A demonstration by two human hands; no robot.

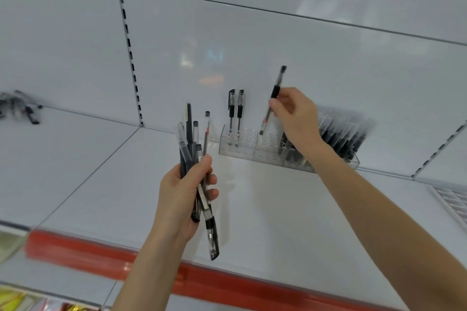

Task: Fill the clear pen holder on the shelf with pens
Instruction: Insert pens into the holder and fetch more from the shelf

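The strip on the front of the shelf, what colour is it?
The strip is red, seen best in the head view.

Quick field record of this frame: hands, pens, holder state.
left hand: grips bundle of pens above the shelf
right hand: pinches single pen, tilted, lower end at the middle of the clear pen holder; cannot tell if it is seated
holder left section: two pens standing upright
holder right section: row of dark pens, blurred
shelf edge: red strip
far left: loose pens lying flat
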